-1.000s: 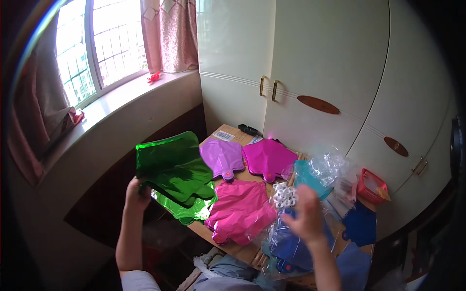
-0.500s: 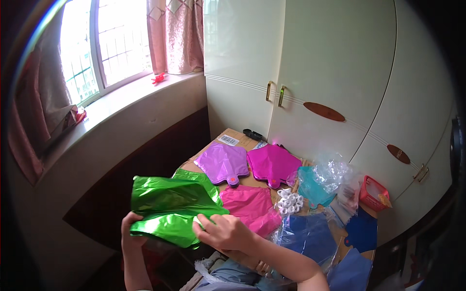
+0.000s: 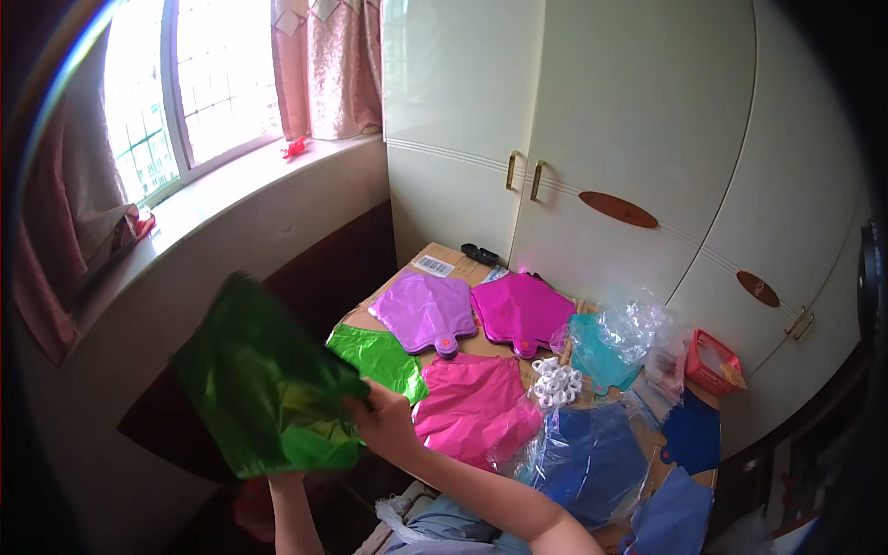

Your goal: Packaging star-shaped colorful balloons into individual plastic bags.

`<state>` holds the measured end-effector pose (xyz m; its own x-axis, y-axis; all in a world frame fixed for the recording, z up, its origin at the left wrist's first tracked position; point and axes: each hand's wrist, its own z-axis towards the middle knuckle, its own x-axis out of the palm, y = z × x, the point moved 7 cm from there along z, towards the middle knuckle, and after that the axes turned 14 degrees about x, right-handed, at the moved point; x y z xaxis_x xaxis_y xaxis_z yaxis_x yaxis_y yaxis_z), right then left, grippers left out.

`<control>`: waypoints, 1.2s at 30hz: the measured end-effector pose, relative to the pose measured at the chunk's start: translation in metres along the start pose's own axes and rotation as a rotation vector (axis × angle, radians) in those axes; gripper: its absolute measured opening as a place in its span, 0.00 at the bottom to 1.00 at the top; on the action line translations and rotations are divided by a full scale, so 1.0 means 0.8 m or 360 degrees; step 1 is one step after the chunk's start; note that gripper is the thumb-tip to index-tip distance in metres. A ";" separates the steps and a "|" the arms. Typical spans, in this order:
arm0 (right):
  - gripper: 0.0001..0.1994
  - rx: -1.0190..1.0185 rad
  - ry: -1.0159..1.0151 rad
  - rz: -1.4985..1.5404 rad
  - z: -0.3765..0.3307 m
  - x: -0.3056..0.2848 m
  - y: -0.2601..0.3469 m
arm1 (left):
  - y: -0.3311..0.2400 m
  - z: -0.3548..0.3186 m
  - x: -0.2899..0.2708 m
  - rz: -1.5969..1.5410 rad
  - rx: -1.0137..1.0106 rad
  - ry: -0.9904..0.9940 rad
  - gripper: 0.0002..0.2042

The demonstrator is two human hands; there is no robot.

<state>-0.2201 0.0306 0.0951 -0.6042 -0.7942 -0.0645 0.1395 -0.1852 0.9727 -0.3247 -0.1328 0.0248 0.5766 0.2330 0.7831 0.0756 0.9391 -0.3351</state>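
Observation:
A shiny green foil balloon (image 3: 264,384), flat and uninflated, is held up at the left, tilted upright in front of the dark panel. My right hand (image 3: 382,421) pinches its right edge, fingers closed on the foil. My left hand (image 3: 287,481) comes up from below behind the lower edge; the foil hides its fingers. Close to the right hand lie another flat green foil balloon (image 3: 381,359) and a pink one (image 3: 476,407). Behind them are a stack of lilac balloons (image 3: 424,308) and a stack of magenta ones (image 3: 523,310).
Cardboard (image 3: 412,287) covers the work surface. White ring-shaped rolls (image 3: 557,382), blue balloons (image 3: 592,462), a teal balloon (image 3: 601,356), crumpled clear plastic (image 3: 638,324) and a red basket (image 3: 710,363) sit to the right. A pale wardrobe (image 3: 638,120) stands behind, a window sill (image 3: 222,199) at left.
The held green balloon has swung up and left, turning its darker side toward me. My right hand has moved left and up with its edge; my left hand has gone behind the foil.

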 end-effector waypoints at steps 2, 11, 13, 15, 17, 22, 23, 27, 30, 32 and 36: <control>0.10 0.0170 -0.0156 0.0037 0.009 -0.003 -0.050 | -0.005 0.013 0.011 -0.0331 -0.0078 -0.0002 0.31; 0.11 0.0783 -0.0416 0.0020 0.032 -0.001 -0.239 | 0.034 0.040 -0.118 0.0944 -0.0502 -0.0393 0.19; 0.10 0.1189 -0.0286 -0.0071 0.039 0.005 -0.257 | 0.043 0.045 -0.144 0.1017 -0.0541 -0.0451 0.20; 0.16 0.1125 -0.0068 0.0118 0.062 -0.006 -0.314 | 0.083 0.056 -0.153 0.1058 -0.0703 -0.0441 0.20; 0.27 0.0902 0.0096 -0.0097 0.062 -0.012 -0.290 | 0.092 0.043 -0.162 0.1085 -0.0702 -0.0519 0.22; 0.34 0.0832 0.0136 -0.0686 0.069 -0.054 -0.231 | 0.108 0.044 -0.147 0.1107 -0.0716 -0.0526 0.22; 0.34 0.0734 0.0138 -0.0821 0.074 -0.062 -0.223 | 0.113 0.045 -0.146 0.1097 -0.0729 -0.0517 0.23; 0.34 0.0905 0.0427 -0.0903 0.084 -0.080 -0.215 | 0.118 0.046 -0.149 0.1087 -0.0723 -0.0556 0.22; 0.29 0.0771 0.0242 -0.1042 0.094 -0.110 -0.210 | 0.117 0.052 -0.159 0.1083 -0.0719 -0.0496 0.22; 0.24 0.0712 0.0224 -0.0973 0.097 -0.120 -0.195 | 0.113 0.063 -0.169 0.1137 -0.0762 -0.0405 0.25; 0.22 0.0457 0.0231 -0.1057 0.092 -0.117 -0.205 | 0.113 0.072 -0.175 0.1069 -0.0855 -0.0399 0.23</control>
<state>-0.2443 0.1781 -0.0417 -0.3774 -0.6396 -0.6697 -0.4425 -0.5108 0.7371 -0.4455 -0.0659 -0.0845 0.4465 0.7985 0.4038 0.1933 0.3546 -0.9148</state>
